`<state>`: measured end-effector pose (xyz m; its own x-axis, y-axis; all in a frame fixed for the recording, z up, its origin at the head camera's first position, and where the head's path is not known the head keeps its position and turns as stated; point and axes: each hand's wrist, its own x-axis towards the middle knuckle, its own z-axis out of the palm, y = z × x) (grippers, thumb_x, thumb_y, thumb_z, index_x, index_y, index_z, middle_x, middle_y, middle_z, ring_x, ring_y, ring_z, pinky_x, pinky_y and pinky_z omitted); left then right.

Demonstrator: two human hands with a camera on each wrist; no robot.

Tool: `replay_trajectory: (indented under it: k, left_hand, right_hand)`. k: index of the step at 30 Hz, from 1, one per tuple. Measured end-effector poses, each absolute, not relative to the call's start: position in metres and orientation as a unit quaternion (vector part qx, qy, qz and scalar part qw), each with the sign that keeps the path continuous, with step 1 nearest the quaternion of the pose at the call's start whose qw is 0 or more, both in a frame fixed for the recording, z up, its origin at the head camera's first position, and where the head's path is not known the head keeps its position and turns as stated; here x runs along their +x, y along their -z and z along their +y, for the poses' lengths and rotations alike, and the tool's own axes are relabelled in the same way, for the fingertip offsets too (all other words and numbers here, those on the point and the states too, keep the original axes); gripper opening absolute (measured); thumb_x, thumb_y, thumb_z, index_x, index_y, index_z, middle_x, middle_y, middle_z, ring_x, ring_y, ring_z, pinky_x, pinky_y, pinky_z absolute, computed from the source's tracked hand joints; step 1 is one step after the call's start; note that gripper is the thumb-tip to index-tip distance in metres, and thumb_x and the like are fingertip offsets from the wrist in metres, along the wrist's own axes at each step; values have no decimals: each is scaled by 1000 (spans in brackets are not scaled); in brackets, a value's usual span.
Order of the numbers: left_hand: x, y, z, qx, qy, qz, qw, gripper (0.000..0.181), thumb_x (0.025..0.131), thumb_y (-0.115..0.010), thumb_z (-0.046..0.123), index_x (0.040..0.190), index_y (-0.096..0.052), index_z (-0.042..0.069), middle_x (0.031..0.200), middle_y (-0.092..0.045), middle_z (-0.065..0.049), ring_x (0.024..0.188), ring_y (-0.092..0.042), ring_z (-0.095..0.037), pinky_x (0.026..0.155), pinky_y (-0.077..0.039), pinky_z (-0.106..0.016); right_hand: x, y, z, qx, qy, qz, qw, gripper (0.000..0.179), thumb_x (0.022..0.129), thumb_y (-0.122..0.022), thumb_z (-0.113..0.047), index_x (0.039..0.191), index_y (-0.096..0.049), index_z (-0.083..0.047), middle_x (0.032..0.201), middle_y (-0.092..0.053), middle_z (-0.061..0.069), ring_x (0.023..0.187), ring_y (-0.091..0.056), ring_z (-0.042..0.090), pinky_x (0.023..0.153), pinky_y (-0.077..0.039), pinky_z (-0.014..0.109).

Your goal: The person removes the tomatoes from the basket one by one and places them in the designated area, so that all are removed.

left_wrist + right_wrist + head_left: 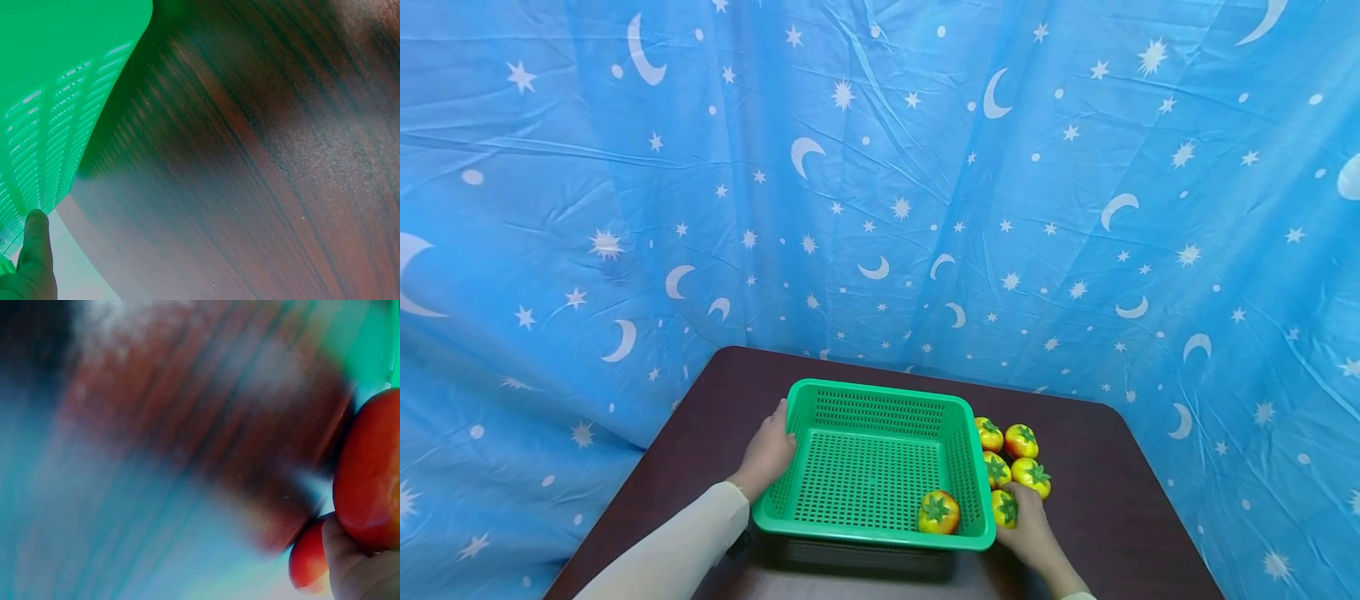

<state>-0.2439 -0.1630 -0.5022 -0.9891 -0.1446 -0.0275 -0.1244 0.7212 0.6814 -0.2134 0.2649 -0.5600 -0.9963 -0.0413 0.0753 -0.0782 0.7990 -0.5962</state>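
A green plastic basket with slotted walls sits on the table, one red-yellow tomato with green leaves in its near right corner. My left hand grips the basket's left rim; the left wrist view shows the thumb along the slotted wall. Just outside the right wall, my right hand holds another tomato between its fingers. That tomato looks large and red in the right wrist view, with a second tomato behind the finger. Part of the right hand's hold is hidden.
Several more tomatoes lie clustered along the basket's right side. The dark wooden table has rounded far corners. Behind it and at its sides hangs a blue curtain with white moons and stars.
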Motion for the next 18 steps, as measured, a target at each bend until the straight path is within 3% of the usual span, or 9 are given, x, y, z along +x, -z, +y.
replay_trajectory:
  k: [18]
  left_hand:
    - [-242, 500, -161, 77, 366, -927, 10, 67, 97, -43, 8, 152, -5, 4, 145, -34, -27, 131, -40, -42, 101, -39, -59]
  right_hand:
    - [-209, 560, 263, 44, -311, -948, 45, 75, 67, -84, -24, 127, -48, 2, 127, -48, 20, 119, -40, 34, 98, -38, 56]
